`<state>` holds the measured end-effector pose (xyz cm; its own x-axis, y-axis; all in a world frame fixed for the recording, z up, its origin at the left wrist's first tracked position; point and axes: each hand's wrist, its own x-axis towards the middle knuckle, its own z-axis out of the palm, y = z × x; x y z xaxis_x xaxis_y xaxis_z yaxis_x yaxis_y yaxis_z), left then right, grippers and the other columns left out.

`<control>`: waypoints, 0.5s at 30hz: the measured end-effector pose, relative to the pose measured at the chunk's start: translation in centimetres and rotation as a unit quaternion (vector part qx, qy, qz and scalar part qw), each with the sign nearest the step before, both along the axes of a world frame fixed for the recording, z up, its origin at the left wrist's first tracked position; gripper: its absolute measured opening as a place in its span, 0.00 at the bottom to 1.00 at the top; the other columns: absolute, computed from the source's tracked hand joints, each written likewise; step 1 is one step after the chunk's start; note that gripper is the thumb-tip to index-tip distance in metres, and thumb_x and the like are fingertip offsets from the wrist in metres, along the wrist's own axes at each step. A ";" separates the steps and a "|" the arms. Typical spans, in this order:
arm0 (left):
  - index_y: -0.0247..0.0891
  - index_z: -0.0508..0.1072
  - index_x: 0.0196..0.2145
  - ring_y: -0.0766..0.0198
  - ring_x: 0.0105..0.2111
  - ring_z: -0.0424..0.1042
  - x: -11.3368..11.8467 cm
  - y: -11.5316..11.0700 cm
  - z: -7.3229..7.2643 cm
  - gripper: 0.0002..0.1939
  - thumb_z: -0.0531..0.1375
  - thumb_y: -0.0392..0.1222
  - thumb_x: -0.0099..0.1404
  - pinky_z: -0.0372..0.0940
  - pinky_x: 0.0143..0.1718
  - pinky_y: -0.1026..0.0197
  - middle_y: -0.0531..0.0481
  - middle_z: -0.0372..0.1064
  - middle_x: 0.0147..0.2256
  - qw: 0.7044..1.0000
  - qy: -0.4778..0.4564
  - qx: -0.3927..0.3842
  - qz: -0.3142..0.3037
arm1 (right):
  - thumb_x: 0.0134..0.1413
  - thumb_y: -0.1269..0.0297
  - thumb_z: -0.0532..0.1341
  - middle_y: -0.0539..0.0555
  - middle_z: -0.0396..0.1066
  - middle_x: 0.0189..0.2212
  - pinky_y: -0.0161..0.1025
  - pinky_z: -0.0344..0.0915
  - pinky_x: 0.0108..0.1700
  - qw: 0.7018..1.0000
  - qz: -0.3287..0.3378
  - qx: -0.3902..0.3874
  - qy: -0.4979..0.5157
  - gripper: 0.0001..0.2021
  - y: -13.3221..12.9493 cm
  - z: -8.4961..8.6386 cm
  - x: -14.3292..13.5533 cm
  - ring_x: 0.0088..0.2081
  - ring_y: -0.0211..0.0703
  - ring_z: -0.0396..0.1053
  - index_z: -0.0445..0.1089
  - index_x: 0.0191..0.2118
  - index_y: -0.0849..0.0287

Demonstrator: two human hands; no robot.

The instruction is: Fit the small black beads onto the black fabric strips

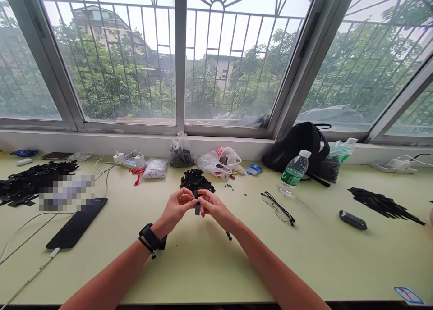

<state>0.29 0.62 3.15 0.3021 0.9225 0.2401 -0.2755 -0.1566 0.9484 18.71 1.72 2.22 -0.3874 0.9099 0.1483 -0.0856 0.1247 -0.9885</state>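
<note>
the left hand (174, 211) and right hand (216, 209) are pinching a black strip (197, 209), a dark pile (196, 179) just beyond, this fiddly handling seemingly needing steadiness.

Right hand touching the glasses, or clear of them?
Apart. The head view shows bare tabletop between the right hand and the glasses.
</note>
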 end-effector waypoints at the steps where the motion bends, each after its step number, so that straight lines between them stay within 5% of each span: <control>1: 0.38 0.72 0.36 0.62 0.33 0.76 0.0 0.0 -0.2 0.13 0.71 0.43 0.59 0.68 0.39 0.60 0.50 0.77 0.31 1.000 0.007 -0.004 0.005 | 0.57 0.49 0.66 0.48 0.66 0.30 0.38 0.65 0.31 1.000 -0.013 0.007 -0.004 0.21 0.2 -0.1 0.1 0.26 0.36 0.63 0.67 0.48 0.58; 8: 0.37 0.74 0.38 0.56 0.38 0.78 0.2 0.4 -1.2 0.17 0.74 0.43 0.53 0.69 0.41 0.58 0.46 0.79 0.37 0.997 0.046 -0.030 0.050 | 0.54 0.58 0.67 0.51 0.69 0.31 0.36 0.64 0.33 0.993 -0.035 0.111 -0.036 0.09 0.3 0.4 0.7 0.31 0.39 0.66 0.74 0.36 0.59; 15: 0.37 0.75 0.35 0.54 0.40 0.78 0.2 0.4 -0.8 0.13 0.72 0.42 0.54 0.70 0.44 0.55 0.46 0.79 0.36 0.995 0.050 -0.015 0.089 | 0.54 0.50 0.68 0.51 0.72 0.33 0.39 0.70 0.33 0.998 -0.014 0.027 -0.047 0.18 0.2 -0.4 0.4 0.30 0.40 0.70 0.69 0.43 0.57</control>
<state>0.53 1.02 2.35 0.1544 0.9699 0.1883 -0.1507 -0.1652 0.9747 19.10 1.95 1.85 -0.3758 0.9126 0.1612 0.0108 0.1782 -0.9839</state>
